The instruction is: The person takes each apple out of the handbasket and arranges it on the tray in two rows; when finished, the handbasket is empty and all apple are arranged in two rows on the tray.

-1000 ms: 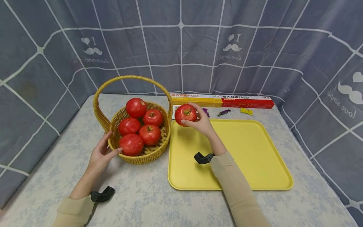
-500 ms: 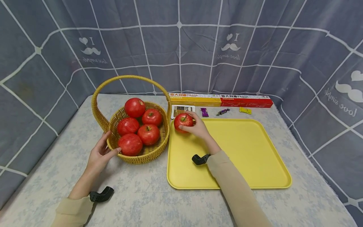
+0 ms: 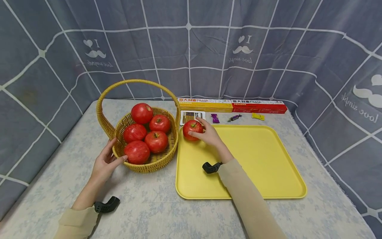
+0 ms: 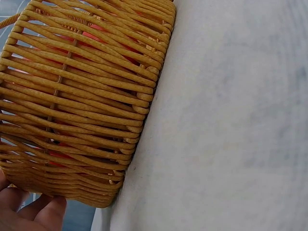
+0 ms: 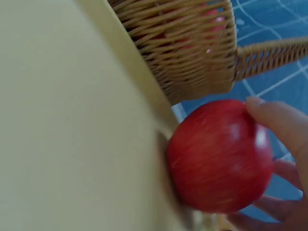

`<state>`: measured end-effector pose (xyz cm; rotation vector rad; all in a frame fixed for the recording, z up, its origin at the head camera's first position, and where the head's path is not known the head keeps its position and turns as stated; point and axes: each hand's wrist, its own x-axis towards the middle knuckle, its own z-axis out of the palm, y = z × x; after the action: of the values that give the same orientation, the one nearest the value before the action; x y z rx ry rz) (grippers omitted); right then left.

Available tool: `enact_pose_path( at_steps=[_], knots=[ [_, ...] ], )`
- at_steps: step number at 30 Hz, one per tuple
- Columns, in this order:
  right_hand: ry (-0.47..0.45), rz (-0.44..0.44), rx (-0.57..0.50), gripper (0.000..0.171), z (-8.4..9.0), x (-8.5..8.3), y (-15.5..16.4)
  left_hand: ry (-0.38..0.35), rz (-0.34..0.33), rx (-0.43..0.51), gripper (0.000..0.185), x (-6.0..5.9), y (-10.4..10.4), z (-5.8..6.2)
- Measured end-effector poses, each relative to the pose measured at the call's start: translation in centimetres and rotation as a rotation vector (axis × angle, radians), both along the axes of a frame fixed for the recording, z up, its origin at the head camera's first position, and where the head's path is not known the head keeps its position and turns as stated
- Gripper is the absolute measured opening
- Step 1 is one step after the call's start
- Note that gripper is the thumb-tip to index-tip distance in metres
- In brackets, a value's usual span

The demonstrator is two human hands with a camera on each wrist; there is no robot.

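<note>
My right hand [image 3: 207,134] grips a red apple [image 3: 192,129] that sits in the far left corner of the yellow tray [image 3: 262,159]; in the right wrist view the apple [image 5: 221,156] rests against the tray's rim [image 5: 130,72] with fingers [image 5: 284,125] curled round it. A wicker basket [image 3: 149,161] with a tall handle holds several red apples [image 3: 137,152]. My left hand [image 3: 105,161] holds the basket's near left wall, thumb toward the rim; in the left wrist view its fingertips [image 4: 41,214] touch the basket's weave [image 4: 91,91].
Long pasta boxes, one yellow [image 3: 204,103] and one red [image 3: 258,106], lie along the back edge. A small card [image 3: 188,116] and wrapped sweets [image 3: 215,118] [image 3: 258,116] lie behind the tray. A grey checked curtain [image 3: 191,46] surrounds the pale tablecloth [image 3: 149,212].
My right hand has lowered the apple from above the tray's far left corner down onto the tray. The left hand has stayed on the basket.
</note>
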<state>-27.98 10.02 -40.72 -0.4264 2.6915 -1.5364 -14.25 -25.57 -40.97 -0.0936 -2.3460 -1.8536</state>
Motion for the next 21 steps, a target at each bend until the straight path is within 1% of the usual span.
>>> enact_pose_path(
  at_steps=[1,3,4,6,10,12,13,15,18,21],
  knots=[
    [0.045,-0.021,0.020,0.076,0.4,0.3,0.0,-0.001,0.000,-0.001,0.077,0.0,0.0,0.0],
    [0.158,-0.059,0.010,0.075,1.4,0.8,-0.1,-0.002,0.000,-0.005,0.077,-0.1,0.0,0.0],
    [0.217,-0.074,-0.008,0.073,1.9,1.1,-0.2,-0.002,0.000,-0.008,0.077,-0.1,0.0,0.0],
    [0.328,-0.075,-0.080,0.066,2.8,1.7,-0.6,-0.002,-0.001,-0.011,0.078,-0.1,0.1,-0.1],
    [0.512,-0.009,-0.220,0.054,4.0,2.9,-1.9,0.003,-0.007,-0.003,0.077,-0.1,0.1,-0.1],
    [0.573,0.038,-0.280,0.052,4.4,3.5,-2.7,0.005,-0.008,-0.002,0.077,-0.1,0.1,-0.1],
    [0.593,0.066,-0.308,0.051,4.5,3.7,-3.2,0.006,-0.007,-0.004,0.077,-0.1,0.1,-0.1],
    [0.595,0.120,-0.345,0.051,4.6,4.3,-4.1,0.007,-0.003,-0.004,0.077,-0.1,0.1,0.0],
    [0.531,0.197,-0.360,0.052,4.3,5.0,-5.3,0.010,0.000,-0.008,0.077,-0.2,0.0,0.0],
    [0.440,0.254,-0.316,0.052,3.5,5.4,-6.5,0.009,0.004,-0.004,0.077,-0.1,0.0,-0.1]
  ],
)
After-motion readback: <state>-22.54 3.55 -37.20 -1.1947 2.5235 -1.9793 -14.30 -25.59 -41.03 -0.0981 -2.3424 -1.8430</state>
